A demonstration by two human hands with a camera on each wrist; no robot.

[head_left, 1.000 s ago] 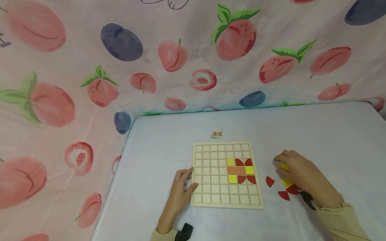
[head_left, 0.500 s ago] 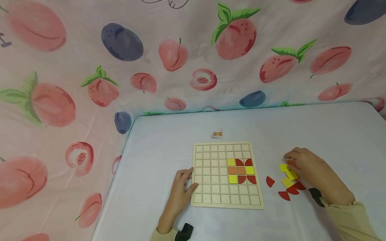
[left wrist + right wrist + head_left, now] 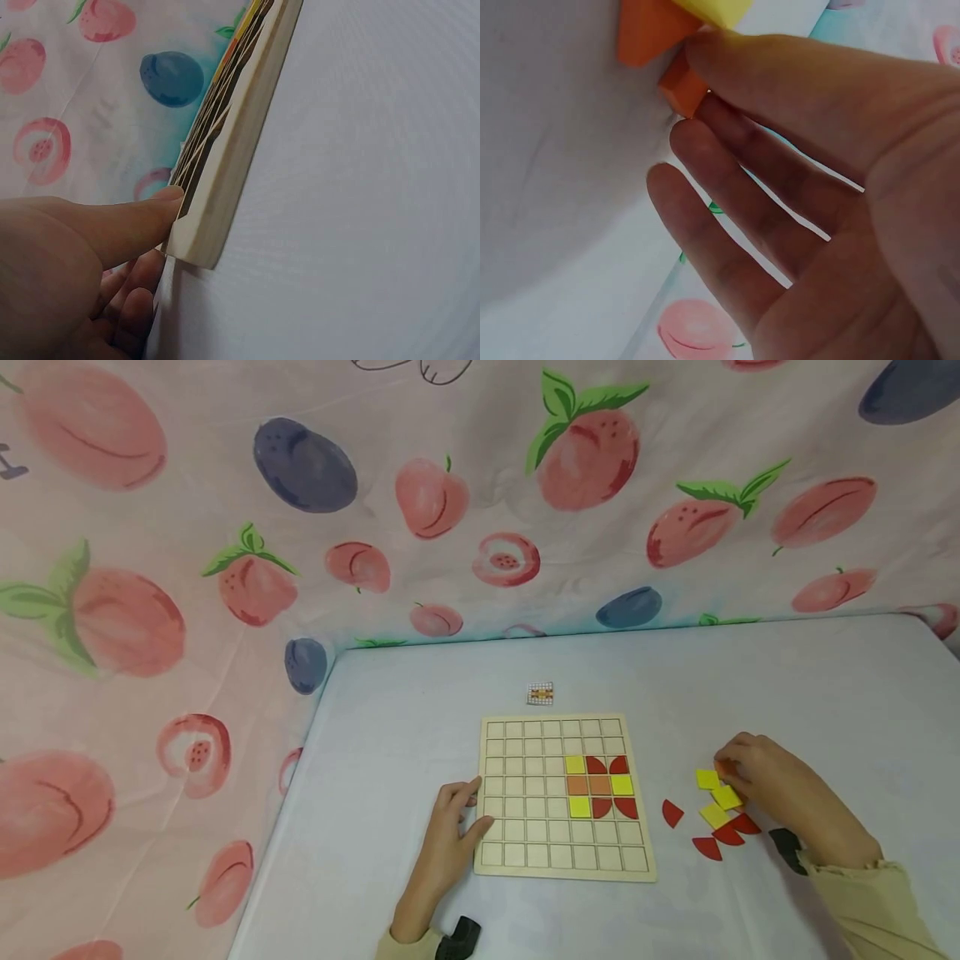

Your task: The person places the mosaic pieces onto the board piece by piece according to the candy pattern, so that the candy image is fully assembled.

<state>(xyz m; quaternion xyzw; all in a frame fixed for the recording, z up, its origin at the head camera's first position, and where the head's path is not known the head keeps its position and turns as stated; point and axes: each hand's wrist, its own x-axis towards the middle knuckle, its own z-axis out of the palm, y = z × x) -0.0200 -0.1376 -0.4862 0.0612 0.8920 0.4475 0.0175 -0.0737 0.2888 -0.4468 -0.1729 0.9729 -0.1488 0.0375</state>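
Observation:
In the head view, a wooden grid board (image 3: 525,852) lies on the table, with yellow, red and orange pieces set in its right-hand cells. My left hand (image 3: 442,839) holds its left edge; the left wrist view has the thumb (image 3: 142,225) over the rim and the other fingers curled beside and below it. Right of the board, my right hand (image 3: 780,789) pinches an orange block (image 3: 682,86) between thumb and fingertips. Close by are another orange block (image 3: 652,34) and a yellow one (image 3: 716,9). Its remaining fingers are spread loosely.
Loose yellow squares (image 3: 714,815) and red quarter-circle pieces (image 3: 707,848) lie between the board and my right hand. One red piece (image 3: 672,813) sits nearer the board. Behind the board is a small pattern card (image 3: 540,693). A fruit-print cloth (image 3: 450,577) hangs behind the table.
My right hand has drawn back to the right from over the yellow squares, uncovering them, and now pinches an orange block. My left hand stays on the board's edge.

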